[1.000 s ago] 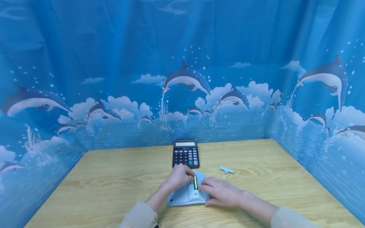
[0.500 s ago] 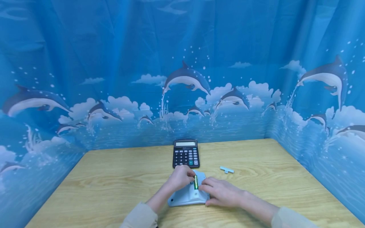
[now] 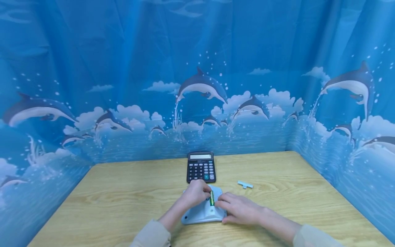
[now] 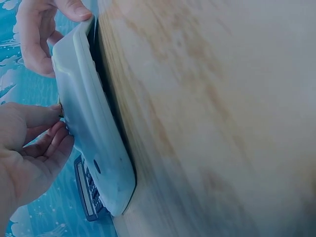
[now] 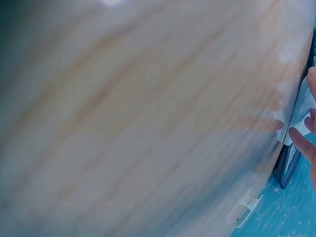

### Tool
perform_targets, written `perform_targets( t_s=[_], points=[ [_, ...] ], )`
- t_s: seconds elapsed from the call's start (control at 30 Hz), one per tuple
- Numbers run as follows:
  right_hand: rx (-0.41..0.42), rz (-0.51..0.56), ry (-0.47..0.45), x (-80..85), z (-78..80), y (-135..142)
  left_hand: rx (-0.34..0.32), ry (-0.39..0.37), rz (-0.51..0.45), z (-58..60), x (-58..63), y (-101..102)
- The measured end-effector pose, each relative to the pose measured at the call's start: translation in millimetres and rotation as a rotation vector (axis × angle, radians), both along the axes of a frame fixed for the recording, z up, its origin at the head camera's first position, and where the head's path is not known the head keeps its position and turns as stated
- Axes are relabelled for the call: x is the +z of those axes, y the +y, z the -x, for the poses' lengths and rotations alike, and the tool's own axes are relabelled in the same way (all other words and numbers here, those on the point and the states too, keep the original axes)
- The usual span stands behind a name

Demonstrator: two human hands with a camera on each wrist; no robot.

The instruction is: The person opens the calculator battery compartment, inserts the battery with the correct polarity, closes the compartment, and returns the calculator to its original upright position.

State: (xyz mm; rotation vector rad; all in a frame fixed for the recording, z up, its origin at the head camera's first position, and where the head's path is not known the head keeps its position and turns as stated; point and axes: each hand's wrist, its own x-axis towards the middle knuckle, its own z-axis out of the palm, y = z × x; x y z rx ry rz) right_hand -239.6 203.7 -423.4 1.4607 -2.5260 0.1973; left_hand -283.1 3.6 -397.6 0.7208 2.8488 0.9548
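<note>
A pale blue device [image 3: 203, 213] with a battery slot in its upward side lies on the table in the head view. One green battery [image 3: 212, 198] sits at that slot. My left hand [image 3: 195, 192] pinches the battery's far end between thumb and fingers; in the left wrist view the thumb [image 4: 47, 114] meets a small gold-green bit of it. My right hand [image 3: 242, 207] holds the device's right side, with fingertips beside the battery's near end. Those fingers hide part of the slot, so how deep the battery sits cannot be seen.
A black calculator [image 3: 200, 167] lies face up just behind the device. To the right is a small pale blue cover with a tab [image 3: 245, 184]. A blue curtain with dolphins [image 3: 202, 85] surrounds the wooden table [image 3: 123, 195] at the back and sides.
</note>
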Motion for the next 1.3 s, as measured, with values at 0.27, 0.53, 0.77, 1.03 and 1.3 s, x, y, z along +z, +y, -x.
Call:
perform_targets(
  t_s=[0.27,0.53,0.77,1.03,1.3],
  points=[
    [-0.009,-0.015,-0.012,1.0,-0.9,-1.6,0.006,-0.018,0.012,-1.1,1.1,1.4],
    [0.0,0.001,-0.004,0.8,-1.5,-1.2,-0.003,-0.029,0.026,-0.2,-0.5,1.0],
    [0.0,0.002,0.005,0.8,-2.3,-1.5,-0.004,-0.008,0.049,-1.8,-1.3,-0.1],
    [-0.021,0.001,-0.026,1.3,-3.9,-2.5,0.006,-0.031,0.036,-1.5,-1.7,0.9],
    [-0.025,-0.006,-0.034,0.1,-2.8,-2.8,0.008,-0.05,0.024,-2.1,-1.1,0.6]
  ],
)
